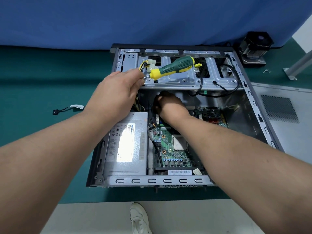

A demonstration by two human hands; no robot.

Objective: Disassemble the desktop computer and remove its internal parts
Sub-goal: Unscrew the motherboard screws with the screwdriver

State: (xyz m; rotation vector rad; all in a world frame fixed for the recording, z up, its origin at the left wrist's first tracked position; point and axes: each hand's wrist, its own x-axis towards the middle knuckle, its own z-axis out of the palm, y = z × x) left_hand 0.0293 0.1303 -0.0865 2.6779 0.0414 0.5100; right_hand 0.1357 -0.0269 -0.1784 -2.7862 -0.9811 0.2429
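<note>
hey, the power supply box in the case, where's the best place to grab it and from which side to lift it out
Judging by its pose, grip the power supply across its long side edges, coming from above. It lies flat in the case's near left corner with its broad labelled face up. The case wall crowds its left edge and yellow wires leave its far end, so lift the near end first. Whether screws hold it isn't visible.

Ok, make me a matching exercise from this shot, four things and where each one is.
Things:
1. green and yellow screwdriver
2. silver power supply box
3. black finned cooler fan
4. grey perforated side panel

Places:
A. on the mat, right of the case
B. in the left hand
C. far right, by the blue cloth
D. inside the case, left side

Pairs: 1-B, 2-D, 3-C, 4-A
</note>
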